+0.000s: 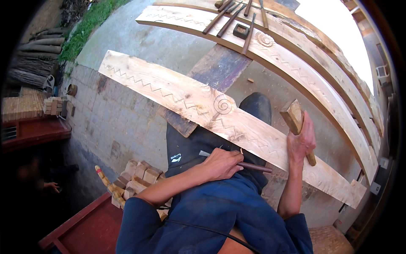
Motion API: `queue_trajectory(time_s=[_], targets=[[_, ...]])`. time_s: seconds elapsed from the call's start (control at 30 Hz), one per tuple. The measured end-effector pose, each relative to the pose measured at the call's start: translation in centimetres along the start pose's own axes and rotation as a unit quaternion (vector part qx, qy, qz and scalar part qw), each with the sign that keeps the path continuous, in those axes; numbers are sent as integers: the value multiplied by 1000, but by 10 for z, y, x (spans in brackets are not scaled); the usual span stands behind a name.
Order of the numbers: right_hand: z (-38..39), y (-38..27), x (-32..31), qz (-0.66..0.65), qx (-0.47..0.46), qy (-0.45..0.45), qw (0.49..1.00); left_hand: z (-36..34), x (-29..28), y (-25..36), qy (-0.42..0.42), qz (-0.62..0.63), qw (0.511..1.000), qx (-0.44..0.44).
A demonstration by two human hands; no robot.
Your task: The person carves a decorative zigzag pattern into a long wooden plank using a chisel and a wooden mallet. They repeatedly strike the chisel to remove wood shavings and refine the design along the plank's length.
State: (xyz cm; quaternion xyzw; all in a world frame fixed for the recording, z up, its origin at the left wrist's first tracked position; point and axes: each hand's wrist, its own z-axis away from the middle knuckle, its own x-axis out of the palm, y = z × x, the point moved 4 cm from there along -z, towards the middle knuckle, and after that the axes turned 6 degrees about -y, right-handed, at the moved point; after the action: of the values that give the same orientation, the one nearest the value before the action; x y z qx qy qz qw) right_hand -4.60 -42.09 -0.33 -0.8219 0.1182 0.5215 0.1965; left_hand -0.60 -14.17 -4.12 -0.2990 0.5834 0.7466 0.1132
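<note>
Across my lap lies a long pale wooden plank (160, 82), carved with a zigzag line along its length and a spiral (222, 104) near its middle. My left hand (223, 163) is closed round a chisel (255, 167), just off the plank's near edge. The chisel's metal blade points left and its dark handle points right. My right hand (302, 140) grips a wooden mallet (292, 116) over the right part of the plank. The mallet's block head is raised above my fingers, and its handle end shows below them.
Beyond, more long planks (182, 21) carry several chisels (249, 34), a small dark box (241, 31) and a carved rosette (265, 39). A board (220, 67) runs beneath my plank. Wood blocks (141, 173) and red frames (82, 226) stand at left, with another person's hand (51, 186) in shadow.
</note>
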Motion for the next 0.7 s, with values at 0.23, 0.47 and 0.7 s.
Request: queue_trajectory(time_s=[0.23,0.47,0.7], targets=[[0,-2,-2,6,-13,20,1000,2,-1,11,15,-79,995,-65],[1,-2,-4,-4,-12,30,999,38,-61,29,176,85,980,-40],[1,-4,-3,-8,5,20,1000,54,-136,-12,428,393,813,36]])
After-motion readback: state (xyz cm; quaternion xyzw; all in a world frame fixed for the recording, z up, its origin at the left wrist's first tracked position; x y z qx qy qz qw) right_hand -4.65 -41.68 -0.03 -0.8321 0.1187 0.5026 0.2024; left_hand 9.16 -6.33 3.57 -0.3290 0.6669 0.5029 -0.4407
